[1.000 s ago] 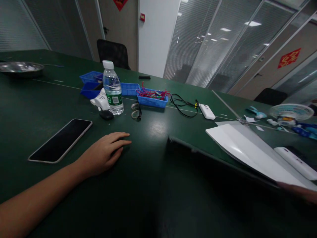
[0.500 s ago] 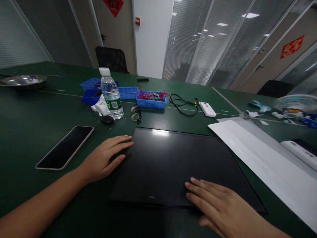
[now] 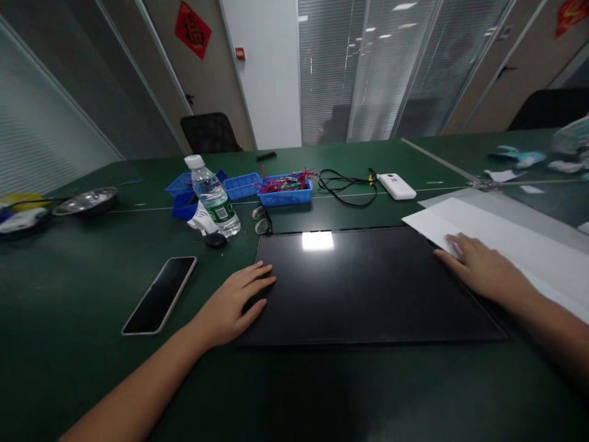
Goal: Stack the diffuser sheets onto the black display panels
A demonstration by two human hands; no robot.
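A flat black rectangular panel [image 3: 359, 294] with a glossy face lies on the green table. Along its left edge rests my left hand [image 3: 232, 307], open, the fingers spread and their tips over the panel. My right hand [image 3: 483, 270] is at the panel's far right corner. Its thumb reaches to the panel's edge while the other fingers lie over white sheets [image 3: 519, 227], stretched out and slightly blurred. Nothing shows gripped in either hand. A phone [image 3: 160, 296] with a dark screen lies left of my left hand.
Behind the panel stand a water bottle [image 3: 215, 199], a black mouse [image 3: 215, 240], glasses [image 3: 262, 221] and a blue tray [image 3: 286, 196] of red wires. Farther right are a black cable [image 3: 340, 190] and a white power bank [image 3: 396, 186]. A metal dish [image 3: 89, 201] sits far left.
My right hand has moved from the panel's near right part up to its far right corner, over the white sheets. My left hand stays at the left edge. The camera view has shifted.
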